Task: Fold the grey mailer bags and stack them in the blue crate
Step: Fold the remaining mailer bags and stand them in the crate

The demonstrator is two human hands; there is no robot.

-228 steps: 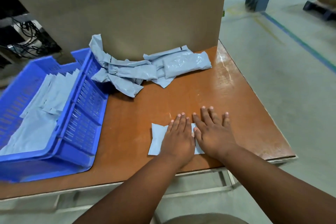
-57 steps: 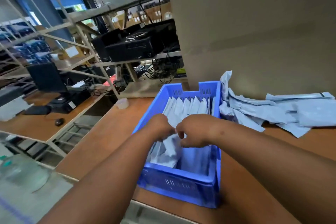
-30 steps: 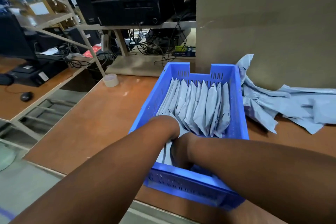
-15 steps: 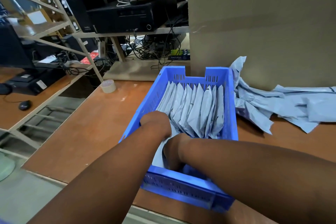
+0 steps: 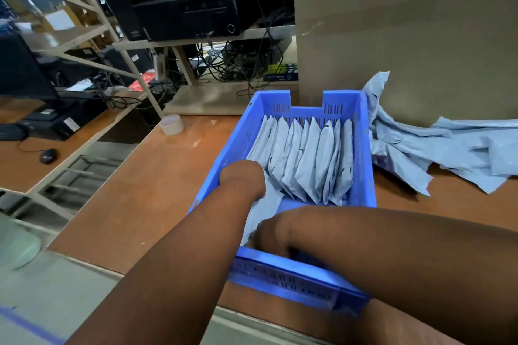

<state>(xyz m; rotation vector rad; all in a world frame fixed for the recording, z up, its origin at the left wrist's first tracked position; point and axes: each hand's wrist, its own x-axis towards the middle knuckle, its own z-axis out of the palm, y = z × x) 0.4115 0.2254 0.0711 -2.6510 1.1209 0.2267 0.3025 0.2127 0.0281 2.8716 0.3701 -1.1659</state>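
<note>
While both hands reach into the blue crate (image 5: 363,148) at the worktop's left edge, left hand (image 5: 242,176) and right hand (image 5: 273,235) tuck a folded mailer bag (image 5: 262,211); finger grip can't be told. Next: unfolded pile (image 5: 448,148).

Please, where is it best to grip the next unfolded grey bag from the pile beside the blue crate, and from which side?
Probably the loose corner of the unfolded bag pile that points toward the person, right of the blue crate. It lies flat and free on the table, so a pinch from the near side, with the right hand, seems easiest. The cardboard wall blocks the far side.
</note>
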